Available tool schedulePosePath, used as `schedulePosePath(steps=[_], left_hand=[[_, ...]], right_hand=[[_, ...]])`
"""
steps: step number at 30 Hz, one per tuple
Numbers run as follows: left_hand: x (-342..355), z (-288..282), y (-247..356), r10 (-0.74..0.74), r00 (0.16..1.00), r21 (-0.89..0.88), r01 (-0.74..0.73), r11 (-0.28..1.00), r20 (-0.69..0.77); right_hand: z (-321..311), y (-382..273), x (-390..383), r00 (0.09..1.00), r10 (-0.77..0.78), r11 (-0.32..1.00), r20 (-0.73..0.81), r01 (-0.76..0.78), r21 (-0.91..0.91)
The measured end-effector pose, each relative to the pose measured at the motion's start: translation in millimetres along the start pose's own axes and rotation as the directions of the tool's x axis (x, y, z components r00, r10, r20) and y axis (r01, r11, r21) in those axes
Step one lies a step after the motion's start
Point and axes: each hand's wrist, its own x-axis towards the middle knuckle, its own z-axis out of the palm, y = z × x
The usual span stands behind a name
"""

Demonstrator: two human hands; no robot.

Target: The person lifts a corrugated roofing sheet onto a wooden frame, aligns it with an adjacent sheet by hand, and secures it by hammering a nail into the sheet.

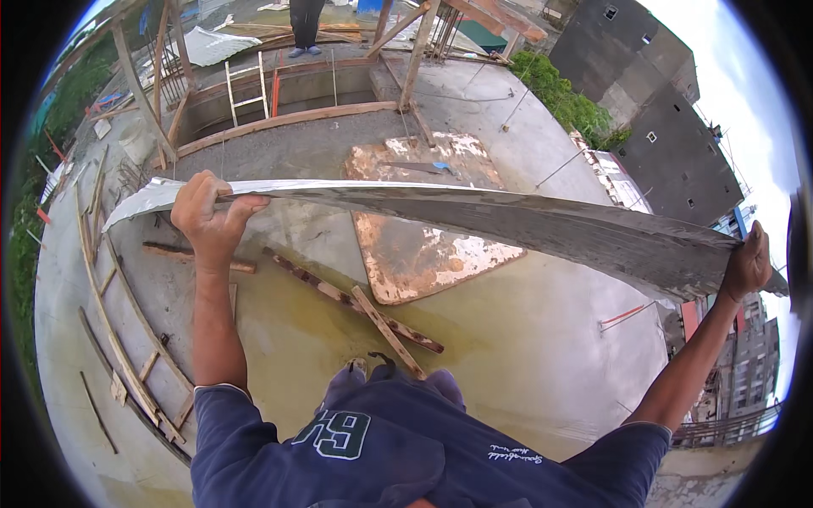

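A long, thin grey sheet (508,222) that looks like metal is stretched across in front of me, its upper edge whitish and its left end curling down. My left hand (207,207) grips the top edge toward the left, thumb pointing right. At the far right, my right hand (749,264) is closed around the other end. Beneath and beyond the sheet lies a worn plywood board (406,258), partly covered by it. On the board rests a handsaw (423,168) with a blue handle.
Two crossed wood pieces (385,328) lie before my feet on a wet concrete floor (525,356). A wooden ladder (135,339) is at left. Beyond stands a timber-framed floor opening (288,118) with a small ladder (247,95). Another person (306,24) stands past it. Rods (561,169) stick up at right.
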Motion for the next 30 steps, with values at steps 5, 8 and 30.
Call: schedulePosePath(steps=[5,8,30], left_hand=[[37,38,-17,0.056,0.996,-0.014,-0.057,0.998,-0.063],[54,78,-25,0.119,0.986,0.01,-0.119,0.993,-0.115],[266,728,397,0.13,0.977,-0.103,-0.148,0.984,-0.17]], right_hand=[[48,-7,13,0.999,0.051,0.999,0.007,-0.051,-0.011],[79,10,15,0.994,0.108,0.994,-0.036,-0.109,-0.03],[502,750,-54,0.959,0.207,0.97,-0.192,-0.226,-0.084]])
